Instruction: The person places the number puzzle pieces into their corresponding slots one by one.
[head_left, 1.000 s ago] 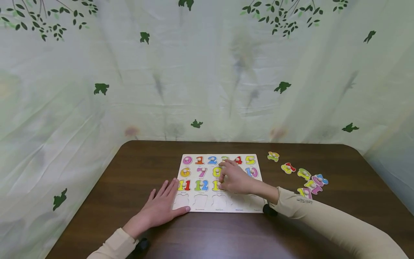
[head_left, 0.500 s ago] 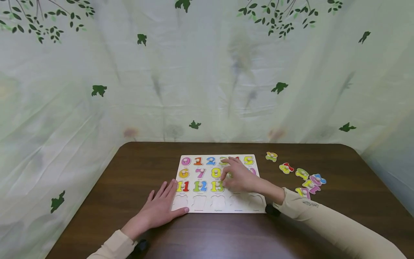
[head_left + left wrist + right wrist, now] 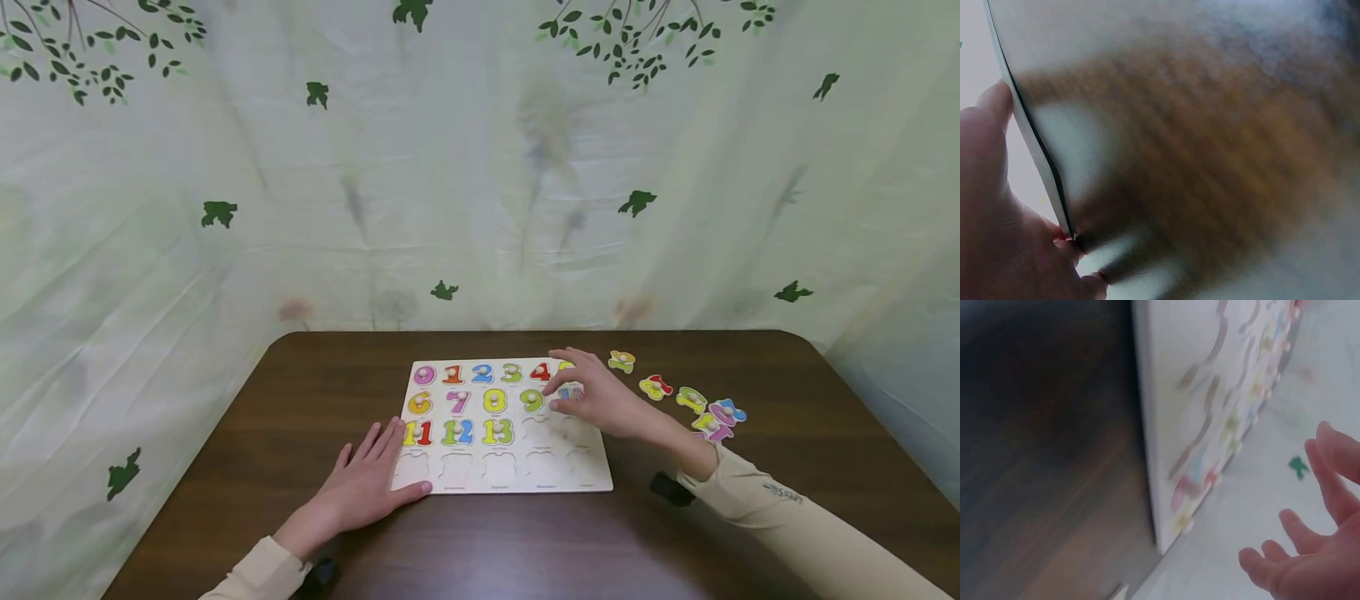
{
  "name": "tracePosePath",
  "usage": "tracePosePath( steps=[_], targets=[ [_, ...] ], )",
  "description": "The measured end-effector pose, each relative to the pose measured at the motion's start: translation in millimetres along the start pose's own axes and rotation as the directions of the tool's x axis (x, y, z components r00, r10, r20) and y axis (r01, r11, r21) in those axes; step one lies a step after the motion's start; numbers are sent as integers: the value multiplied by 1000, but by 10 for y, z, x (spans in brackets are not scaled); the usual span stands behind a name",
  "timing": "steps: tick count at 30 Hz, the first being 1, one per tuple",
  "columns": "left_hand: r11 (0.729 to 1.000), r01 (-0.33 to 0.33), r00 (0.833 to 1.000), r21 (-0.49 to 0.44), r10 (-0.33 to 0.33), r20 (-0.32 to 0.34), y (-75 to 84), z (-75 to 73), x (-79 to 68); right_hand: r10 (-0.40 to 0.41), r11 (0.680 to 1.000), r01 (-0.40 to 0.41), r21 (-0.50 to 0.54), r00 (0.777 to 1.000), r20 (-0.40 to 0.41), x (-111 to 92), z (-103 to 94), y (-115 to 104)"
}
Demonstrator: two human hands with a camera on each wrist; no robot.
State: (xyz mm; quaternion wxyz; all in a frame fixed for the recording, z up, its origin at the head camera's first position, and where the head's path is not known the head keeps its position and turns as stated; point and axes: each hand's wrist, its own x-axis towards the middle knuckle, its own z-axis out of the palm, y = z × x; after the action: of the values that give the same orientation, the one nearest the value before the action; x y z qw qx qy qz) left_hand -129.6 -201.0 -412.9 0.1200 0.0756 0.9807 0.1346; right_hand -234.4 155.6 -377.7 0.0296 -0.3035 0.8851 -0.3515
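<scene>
In the head view a white number puzzle board (image 3: 520,468) lies on the table with rows of coloured, knobbed number pieces in it. A green and yellow 13 piece (image 3: 498,432) sits in the third row, beside the 12 piece (image 3: 458,432). My left hand (image 3: 356,492) rests at the board's left front corner, fingers spread, fingertips and thumb on its edge. Above the board's right side is my right hand (image 3: 603,402), its fingers loosely bent and holding nothing; it covers part of the 5 and 10 pieces. The right wrist view shows those fingers (image 3: 1302,534) apart.
Loose number pieces lie right of the board: one at the back (image 3: 622,361), a red and yellow one (image 3: 656,387), a green and yellow one (image 3: 691,399) and a blue and purple one (image 3: 727,412) in a cluster. A patterned curtain (image 3: 480,208) hangs behind the table (image 3: 480,550).
My right hand has let go of the 13 piece, lifted off and moved right, uncovering the 9 and 4 pieces. My left hand has stayed at the board's corner.
</scene>
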Motion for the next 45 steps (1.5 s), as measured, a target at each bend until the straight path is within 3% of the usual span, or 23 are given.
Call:
tracePosePath(
  steps=[9, 16, 24, 26, 31, 35, 39, 45],
  targets=[
    [1000, -18, 1000, -11, 18, -9, -7, 33, 17, 50, 998, -51, -26, 997, -59, -306, -314, 232],
    [1000, -12, 1000, -10, 12, -6, -26, 46, 37, 58, 997, -60, -49, 997, -42, -531, -600, 363],
    [1000, -11, 1000, -8, 11, -17, -56, 94, 56, 106, 983, -113, -146, 993, -55, -848, -859, 582],
    [1000, -13, 999, -6, 13, -31, -75, 121, 63, 125, 984, -130, -121, 991, -44, -924, -905, 648],
    [1000, -18, 999, -6, 18, -34, -75, 115, 68, 159, 983, -161, -88, 987, -27, -1086, -1004, 838],
    [1000, -15, 1000, -4, 15, -12, -50, 72, 61, 100, 974, -106, -201, 994, -41, -1168, -1053, 1003],
    [1000, -14, 1000, 7, 14, -10, -31, 43, 48, 52, 970, -56, -236, 998, -22, -1221, -1056, 1135],
    [1000, -18, 1000, 15, 18, -17, -25, 34, 37, 57, 962, -55, -268, 998, 1, -1260, -1009, 1246]
  ],
)
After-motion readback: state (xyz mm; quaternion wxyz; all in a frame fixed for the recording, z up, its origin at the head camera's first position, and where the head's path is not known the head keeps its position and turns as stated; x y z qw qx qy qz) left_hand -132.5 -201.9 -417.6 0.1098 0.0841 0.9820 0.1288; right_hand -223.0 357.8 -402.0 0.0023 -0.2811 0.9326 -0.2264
